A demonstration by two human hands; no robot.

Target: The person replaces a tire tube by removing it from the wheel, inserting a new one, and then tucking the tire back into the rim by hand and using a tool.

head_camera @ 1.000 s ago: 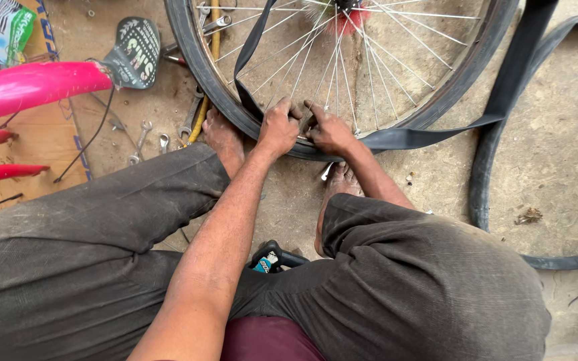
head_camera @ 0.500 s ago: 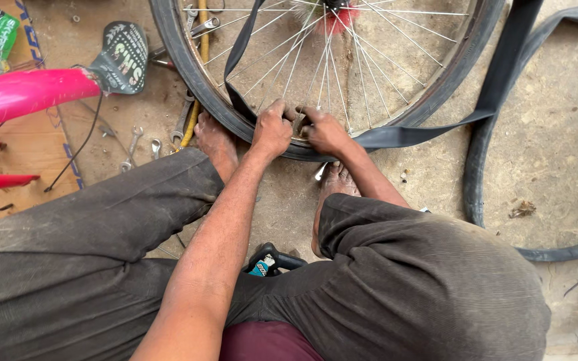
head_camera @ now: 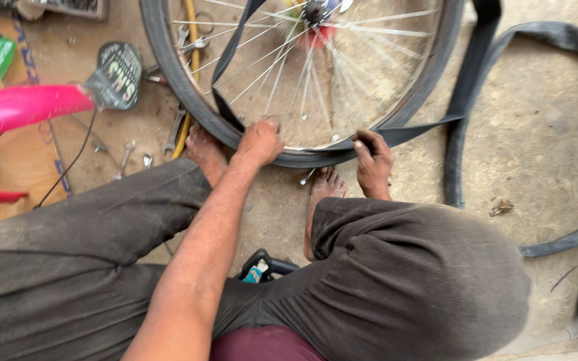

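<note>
Left hand [head_camera: 259, 140] on tyre [head_camera: 188, 93] edge, right hand [head_camera: 373, 159] perhaps pinching inner tube [head_camera: 466, 93]

Rough, dusty concrete floor [head_camera: 543, 134] (daylit, cracked), with brown cardboard [head_camera: 15, 167] at left.

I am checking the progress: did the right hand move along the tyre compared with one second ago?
Yes. The right hand has slid rightward along the tyre, away from the left hand, which stays near the same foot.

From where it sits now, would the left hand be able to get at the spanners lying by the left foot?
Probably yes. The left hand rests on the tyre, and the spanners lie on open floor just beyond the left foot. Only that foot and knee stand between, low enough to reach over.
</note>
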